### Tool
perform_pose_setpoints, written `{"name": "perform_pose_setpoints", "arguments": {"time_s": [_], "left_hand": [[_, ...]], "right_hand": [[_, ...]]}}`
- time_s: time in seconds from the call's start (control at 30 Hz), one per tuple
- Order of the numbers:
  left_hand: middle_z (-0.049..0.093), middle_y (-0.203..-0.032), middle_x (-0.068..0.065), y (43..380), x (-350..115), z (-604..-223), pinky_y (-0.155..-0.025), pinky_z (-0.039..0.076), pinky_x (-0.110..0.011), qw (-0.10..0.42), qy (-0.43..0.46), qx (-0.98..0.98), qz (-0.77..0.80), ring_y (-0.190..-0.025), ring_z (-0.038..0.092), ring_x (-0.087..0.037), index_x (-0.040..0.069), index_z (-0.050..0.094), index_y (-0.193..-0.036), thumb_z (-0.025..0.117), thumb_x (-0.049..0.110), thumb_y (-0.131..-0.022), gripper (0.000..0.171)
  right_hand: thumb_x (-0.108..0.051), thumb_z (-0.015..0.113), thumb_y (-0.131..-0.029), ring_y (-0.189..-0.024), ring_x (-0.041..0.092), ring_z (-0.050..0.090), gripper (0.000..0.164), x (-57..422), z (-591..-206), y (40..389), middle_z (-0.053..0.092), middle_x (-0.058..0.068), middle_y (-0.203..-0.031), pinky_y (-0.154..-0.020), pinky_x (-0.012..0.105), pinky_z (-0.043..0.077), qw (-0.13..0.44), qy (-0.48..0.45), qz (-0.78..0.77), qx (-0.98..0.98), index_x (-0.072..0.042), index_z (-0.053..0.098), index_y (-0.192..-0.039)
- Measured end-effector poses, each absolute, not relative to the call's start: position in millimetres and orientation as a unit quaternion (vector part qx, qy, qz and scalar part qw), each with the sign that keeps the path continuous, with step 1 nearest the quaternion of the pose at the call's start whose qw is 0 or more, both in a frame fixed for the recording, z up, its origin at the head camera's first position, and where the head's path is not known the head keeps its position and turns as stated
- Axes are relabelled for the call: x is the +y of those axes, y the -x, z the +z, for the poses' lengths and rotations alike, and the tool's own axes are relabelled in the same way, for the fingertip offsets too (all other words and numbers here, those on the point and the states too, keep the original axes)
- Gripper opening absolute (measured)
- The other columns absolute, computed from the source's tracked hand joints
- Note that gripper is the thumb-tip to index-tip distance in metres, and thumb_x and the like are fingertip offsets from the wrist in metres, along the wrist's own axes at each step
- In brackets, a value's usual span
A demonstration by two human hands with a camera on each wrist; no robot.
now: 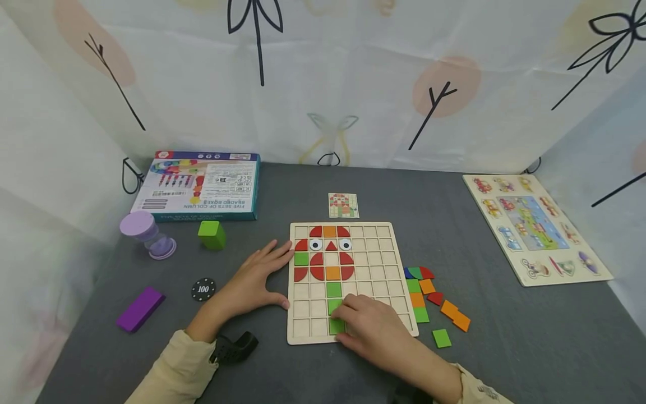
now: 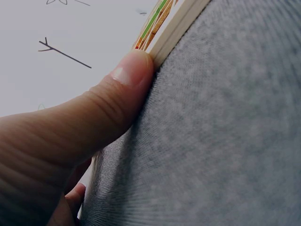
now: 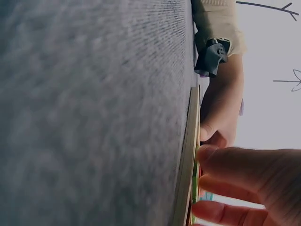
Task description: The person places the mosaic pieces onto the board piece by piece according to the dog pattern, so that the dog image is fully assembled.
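A wooden grid board [image 1: 373,275] lies on the table, with red, orange and green tiles and two eye pieces in its cells. My left hand [image 1: 254,278] is spread along the board's left side, fingertips and thumb at the edge. The left thumb [image 2: 127,75] touches the rim in the left wrist view. My right hand [image 1: 375,331] is over the lower part of the board. Its curled fingers and thumb [image 3: 214,157] pinch a green square tile [image 1: 336,326] low in a column of green squares, partly covering that column.
Loose tiles [image 1: 441,338] lie right of the board, and a small pattern card [image 1: 343,206] behind it. A box [image 1: 202,185], purple hourglass [image 1: 148,235], green cube [image 1: 212,234], black chip [image 1: 203,289] and purple block [image 1: 141,310] are left. A picture board [image 1: 540,230] lies right.
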State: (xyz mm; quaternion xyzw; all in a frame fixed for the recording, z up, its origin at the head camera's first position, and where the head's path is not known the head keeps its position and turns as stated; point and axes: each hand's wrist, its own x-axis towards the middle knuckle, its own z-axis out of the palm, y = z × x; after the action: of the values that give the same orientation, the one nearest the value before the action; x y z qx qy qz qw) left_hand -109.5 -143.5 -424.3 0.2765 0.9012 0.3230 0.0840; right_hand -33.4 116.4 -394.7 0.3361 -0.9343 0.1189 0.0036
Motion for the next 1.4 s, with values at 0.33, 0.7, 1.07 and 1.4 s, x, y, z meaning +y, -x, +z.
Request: {"name": "perform_pose_setpoints", "arguments": {"time_s": [0.33, 0.7, 1.07, 1.4], "left_hand": [[0.02, -0.147, 0.0, 110.1, -144.0, -427.2, -0.105, 0.009, -0.053, 0.082, -0.277, 0.9, 0.326, -0.136, 0.007, -0.027, 0.014, 0.03, -0.14, 0.077, 0.045, -0.056, 0.101], [0.02, -0.147, 0.0, 110.2, -144.1, -426.8, -0.105, 0.009, -0.054, 0.082, -0.279, 0.9, 0.326, -0.136, 0.007, -0.028, 0.014, 0.03, -0.14, 0.077, 0.045, -0.057, 0.1], [0.02, -0.147, 0.0, 110.2, -144.0, -426.4, -0.105, 0.009, -0.054, 0.08, -0.277, 0.901, 0.324, -0.136, 0.007, -0.028, 0.013, 0.03, -0.14, 0.077, 0.046, -0.057, 0.1], [0.02, -0.147, 0.0, 110.5, -144.2, -427.2, -0.105, 0.008, -0.053, 0.083, -0.274, 0.901, 0.326, -0.136, 0.007, -0.027, 0.014, 0.03, -0.14, 0.077, 0.046, -0.057, 0.1]], "right_hand": [[-0.023, 0.077, -0.067, -0.07, 0.005, 0.053, 0.03, 178.6, -369.4, 48.9, 0.059, -0.007, -0.089, -0.053, 0.021, 0.044, 0.089, -0.231, 0.131, -0.96, -0.017, 0.065, -0.094], [-0.019, 0.074, -0.071, -0.068, 0.013, 0.054, 0.021, 240.5, -367.1, 64.6, 0.059, -0.002, -0.091, -0.05, 0.022, 0.04, 0.007, -0.148, 0.093, -0.985, -0.017, 0.067, -0.091], [-0.02, 0.072, -0.073, -0.064, 0.008, 0.047, 0.02, 243.7, -378.9, 69.1, 0.055, -0.002, -0.092, -0.049, 0.023, 0.038, -0.043, -0.151, 0.07, -0.985, -0.018, 0.065, -0.092], [-0.019, 0.072, -0.074, -0.065, 0.008, 0.048, 0.021, 243.8, -378.8, 66.7, 0.055, -0.001, -0.092, -0.048, 0.022, 0.038, -0.053, -0.156, 0.056, -0.985, -0.018, 0.065, -0.093]]}}
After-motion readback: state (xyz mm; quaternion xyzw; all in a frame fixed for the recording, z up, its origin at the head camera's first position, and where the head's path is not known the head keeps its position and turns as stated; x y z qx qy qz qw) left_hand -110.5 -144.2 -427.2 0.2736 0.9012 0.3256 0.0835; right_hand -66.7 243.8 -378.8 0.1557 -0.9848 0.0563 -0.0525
